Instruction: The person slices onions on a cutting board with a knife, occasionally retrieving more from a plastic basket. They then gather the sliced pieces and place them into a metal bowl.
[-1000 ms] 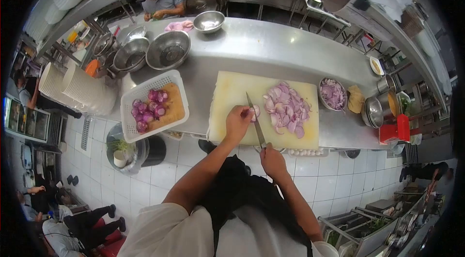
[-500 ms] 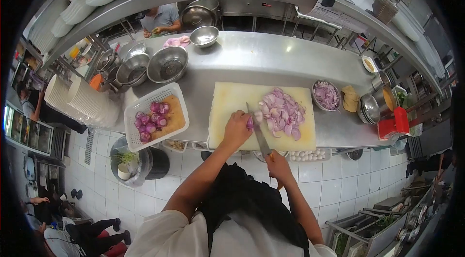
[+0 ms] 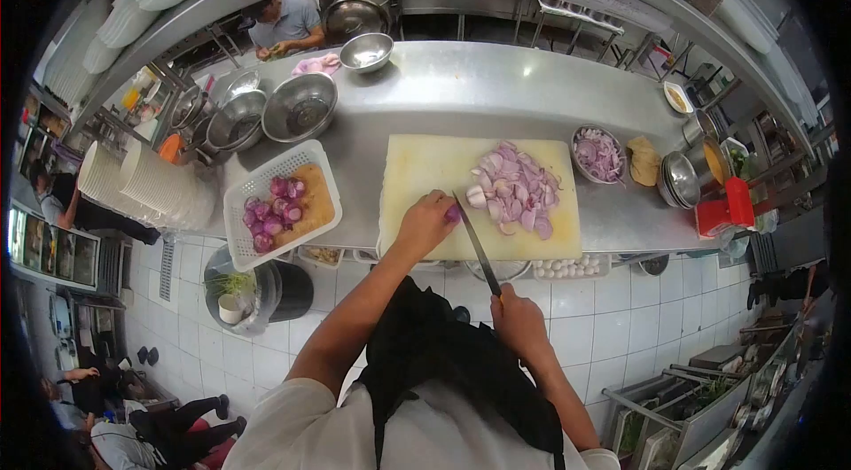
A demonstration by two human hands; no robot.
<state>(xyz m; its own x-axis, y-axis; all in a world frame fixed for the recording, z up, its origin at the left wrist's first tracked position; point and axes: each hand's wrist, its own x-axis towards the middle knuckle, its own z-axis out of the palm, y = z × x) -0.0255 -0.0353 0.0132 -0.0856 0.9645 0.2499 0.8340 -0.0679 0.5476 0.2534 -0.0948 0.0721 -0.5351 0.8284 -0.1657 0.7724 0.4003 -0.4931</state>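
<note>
My left hand (image 3: 426,223) rests on the pale yellow cutting board (image 3: 419,160), fingers closed around a small purple onion (image 3: 453,213). A long kitchen knife (image 3: 481,256) is gripped by its handle in my right hand (image 3: 519,319), near the front edge of the counter. Its blade points up and left across the board, the tip close beside the onion and my left fingertips. Just right of the blade lies a loose heap of sliced purple onion (image 3: 523,189). Left of the board, a white perforated basket (image 3: 239,240) holds several whole peeled onions (image 3: 271,209).
A metal bowl of sliced onion (image 3: 599,154) stands right of the board, with a red box (image 3: 725,208) farther right. Metal bowls (image 3: 300,107) and stacked white containers (image 3: 142,178) are at left. Across the counter a person (image 3: 285,25) works with their hands. A bin (image 3: 239,293) stands below.
My right hand has drawn the knife back toward my body, and the blade has shifted off the sliced onion. My left hand still holds the onion. The view has tilted slightly.
</note>
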